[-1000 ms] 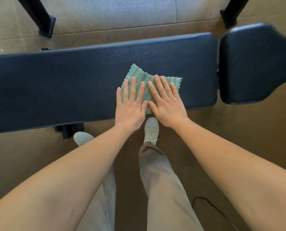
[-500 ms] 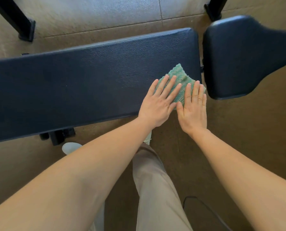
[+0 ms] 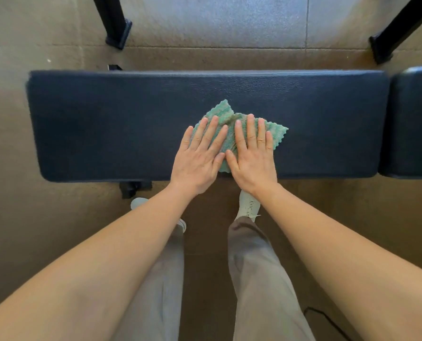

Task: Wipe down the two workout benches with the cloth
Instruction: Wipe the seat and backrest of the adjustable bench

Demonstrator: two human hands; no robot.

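Observation:
A long dark blue bench pad (image 3: 106, 124) runs left to right in front of me. A crumpled green cloth (image 3: 223, 112) lies on it a little right of the pad's middle, toward the near edge. My left hand (image 3: 200, 158) and my right hand (image 3: 253, 158) rest side by side on the cloth, palms flat and fingers spread, pressing it onto the pad. Most of the cloth is hidden under my hands. A second dark pad (image 3: 414, 124) sits just past the right end, separated by a narrow gap.
Two black frame legs (image 3: 116, 30) (image 3: 387, 43) stand on the floor behind the bench. A black bench foot (image 3: 133, 189) sticks out under the near edge, by my light shoes (image 3: 248, 205). A thin black cable (image 3: 328, 318) lies on the floor at bottom right.
Both hands have slid the cloth leftward from the right end of the long pad back toward its middle, and the cloth has bunched up more.

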